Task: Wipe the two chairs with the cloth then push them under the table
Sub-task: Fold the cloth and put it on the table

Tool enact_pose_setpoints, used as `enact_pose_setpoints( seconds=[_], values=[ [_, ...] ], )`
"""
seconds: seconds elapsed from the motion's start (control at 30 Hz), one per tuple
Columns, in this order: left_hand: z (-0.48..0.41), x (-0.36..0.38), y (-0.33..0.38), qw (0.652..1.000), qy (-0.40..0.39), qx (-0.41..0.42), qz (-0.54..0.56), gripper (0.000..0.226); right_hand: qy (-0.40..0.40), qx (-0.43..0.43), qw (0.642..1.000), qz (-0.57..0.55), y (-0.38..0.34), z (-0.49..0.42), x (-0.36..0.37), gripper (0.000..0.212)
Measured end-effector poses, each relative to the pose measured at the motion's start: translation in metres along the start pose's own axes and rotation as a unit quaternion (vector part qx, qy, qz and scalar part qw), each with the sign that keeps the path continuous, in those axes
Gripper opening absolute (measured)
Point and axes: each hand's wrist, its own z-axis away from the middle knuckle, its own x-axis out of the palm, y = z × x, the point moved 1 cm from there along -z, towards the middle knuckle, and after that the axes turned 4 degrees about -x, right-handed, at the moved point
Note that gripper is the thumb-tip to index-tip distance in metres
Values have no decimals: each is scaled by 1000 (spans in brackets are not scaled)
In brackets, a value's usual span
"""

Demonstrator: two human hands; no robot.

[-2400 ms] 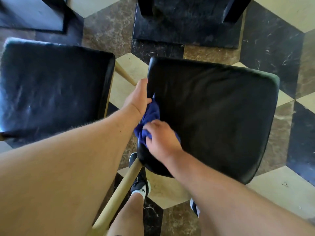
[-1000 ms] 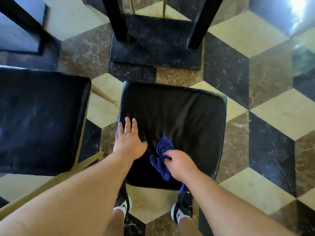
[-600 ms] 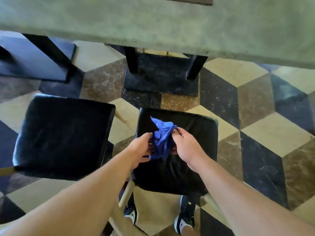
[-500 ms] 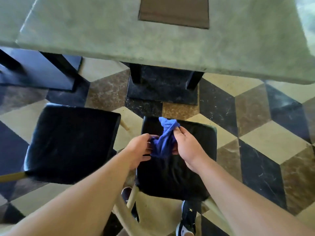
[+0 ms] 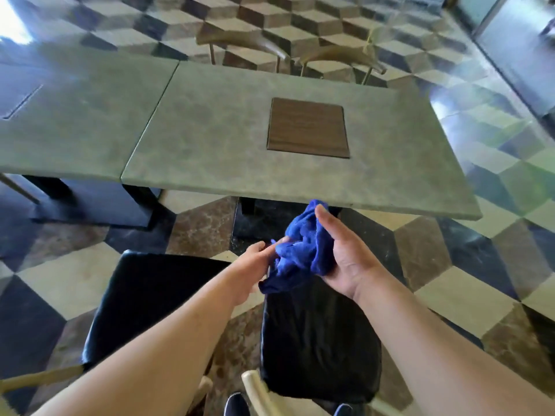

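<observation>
A crumpled blue cloth [image 5: 303, 250] hangs in the air between both hands, above the far edge of the right chair. My right hand [image 5: 342, 250] cups it from the right, palm turned inward. My left hand [image 5: 255, 262] pinches its left edge with the fingertips. Two chairs with black padded seats stand side by side on the floor: the left chair [image 5: 150, 301] and the right chair [image 5: 318, 340], both in front of the grey stone table [image 5: 225, 139] and not under it.
The table has a brown wooden inset [image 5: 307, 127] and dark pedestal bases [image 5: 90, 202]. A second table top [image 5: 75, 115] joins it on the left. Two wooden chair backs [image 5: 288, 55] show at the far side. My shoes [image 5: 237, 405] stand behind the right chair.
Both hands lifted the cloth off the right chair's seat and raised it toward the table edge. My view tilted up from the seats to take in the whole table top.
</observation>
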Motion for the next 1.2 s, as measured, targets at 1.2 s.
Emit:
enact_pose_setpoints(
  seconds=[1.2],
  values=[
    [64, 49, 144, 927, 245, 167, -231, 94, 126, -67, 989, -43, -113, 65, -111, 52]
  ],
)
